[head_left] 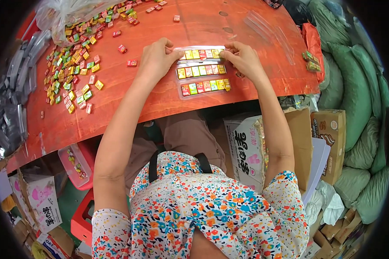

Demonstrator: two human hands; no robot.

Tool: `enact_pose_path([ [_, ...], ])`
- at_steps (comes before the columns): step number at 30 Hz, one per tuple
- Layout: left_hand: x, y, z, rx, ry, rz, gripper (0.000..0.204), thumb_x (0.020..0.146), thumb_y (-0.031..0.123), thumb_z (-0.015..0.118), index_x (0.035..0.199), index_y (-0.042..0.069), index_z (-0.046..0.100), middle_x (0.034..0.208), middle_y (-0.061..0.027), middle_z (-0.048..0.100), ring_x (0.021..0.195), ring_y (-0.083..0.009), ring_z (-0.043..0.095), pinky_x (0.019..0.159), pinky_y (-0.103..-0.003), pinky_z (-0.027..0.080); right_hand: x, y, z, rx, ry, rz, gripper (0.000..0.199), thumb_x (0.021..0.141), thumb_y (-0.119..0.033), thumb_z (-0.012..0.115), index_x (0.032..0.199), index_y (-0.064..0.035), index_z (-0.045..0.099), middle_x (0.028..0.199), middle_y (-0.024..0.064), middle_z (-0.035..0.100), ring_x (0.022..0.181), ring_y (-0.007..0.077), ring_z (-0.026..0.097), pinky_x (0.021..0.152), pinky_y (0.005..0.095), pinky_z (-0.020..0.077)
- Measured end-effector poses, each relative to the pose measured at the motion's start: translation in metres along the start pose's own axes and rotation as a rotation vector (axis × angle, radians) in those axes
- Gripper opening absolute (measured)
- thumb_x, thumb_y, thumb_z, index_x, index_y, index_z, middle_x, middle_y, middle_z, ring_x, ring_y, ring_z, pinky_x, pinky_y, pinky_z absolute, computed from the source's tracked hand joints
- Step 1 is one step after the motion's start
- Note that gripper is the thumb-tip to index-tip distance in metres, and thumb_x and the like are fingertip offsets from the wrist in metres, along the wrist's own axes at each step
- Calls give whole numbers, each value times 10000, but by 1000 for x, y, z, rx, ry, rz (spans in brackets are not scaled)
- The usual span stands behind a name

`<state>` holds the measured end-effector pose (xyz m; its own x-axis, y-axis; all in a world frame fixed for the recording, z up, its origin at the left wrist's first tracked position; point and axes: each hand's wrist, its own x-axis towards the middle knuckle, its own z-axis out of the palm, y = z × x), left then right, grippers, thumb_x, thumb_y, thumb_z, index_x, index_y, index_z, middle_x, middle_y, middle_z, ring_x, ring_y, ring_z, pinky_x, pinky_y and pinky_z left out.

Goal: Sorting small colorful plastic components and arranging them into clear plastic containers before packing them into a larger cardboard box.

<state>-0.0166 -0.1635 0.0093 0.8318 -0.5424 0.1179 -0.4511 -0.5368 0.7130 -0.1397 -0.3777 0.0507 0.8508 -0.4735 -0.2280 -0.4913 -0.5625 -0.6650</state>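
**Filling the top strip of candy squares**

Both hands worked the farthest clear sleeve [199, 54] on the red table [160, 99]. The left hand [156, 58] pinched its left end, fingers curled; the right hand [243, 58] pressed a small square in at the right end. Keeping the sleeve flat and taut would probably help. Fingertips hid the sleeve's ends; the loose candies [71, 69] blurred together.

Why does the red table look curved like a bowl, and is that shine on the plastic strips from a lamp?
In the head view the fisheye lens bends the table edge and darkens the corners; the clear strips between the left hand and right hand show pale glare, its source unseen; the loose candies stay fairly sharp.
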Motion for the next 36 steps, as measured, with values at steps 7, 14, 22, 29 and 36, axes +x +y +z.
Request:
enact_pose_path([
  [7, 15, 2, -1, -271, -93, -124, 392, 802, 214, 759, 1078, -43, 651, 850, -124, 702, 755, -173, 687, 655, -302, 541, 29, 28, 4, 311, 54, -184, 392, 865, -172, 708, 1195, 18, 617, 881, 39, 648, 688, 98, 599, 607, 242, 491],
  [14, -28, 3, -11, -514, -171, -125, 376, 812, 236, 751, 1041, -49, 663, 813, -106, 693, 682, -142, 658, 622, -291, 515, -20, 26, 2, 344, -46, -50, 424, 865, -183, 705, 1223, 21, 604, 890, 50, 657, 708, 122, 621, 666, 248, 499],
  [22, -35, 15, -9, -176, -144, -111, 424, 831, 264, 734, 1064, -79, 645, 805, -123, 690, 671, -156, 660, 622, -292, 521, -8, 28, 7, -45, -22, -180, 484, 865, -313, 686, 1227, 2, 620, 923, 45, 678, 813, 126, 636, 704, 270, 494],
  [29, -36, 9, -12, -539, -184, -176, 462, 818, 216, 759, 1138, -83, 612, 870, -100, 691, 692, -117, 647, 619, -251, 508, -29, 22, -2, 283, -24, -140, 469, 855, -305, 701, 1235, -42, 625, 929, 17, 658, 754, 80, 574, 616, 228, 436],
  [36, -72, 10, -3, -202, -114, -53, 434, 868, 358, 683, 1016, -50, 668, 790, -116, 672, 687, -148, 644, 627, -308, 501, -67, 31, 12, 58, 7, -117, 470, 863, -360, 645, 1182, -15, 635, 907, 104, 687, 799, 169, 631, 729, 295, 498],
])
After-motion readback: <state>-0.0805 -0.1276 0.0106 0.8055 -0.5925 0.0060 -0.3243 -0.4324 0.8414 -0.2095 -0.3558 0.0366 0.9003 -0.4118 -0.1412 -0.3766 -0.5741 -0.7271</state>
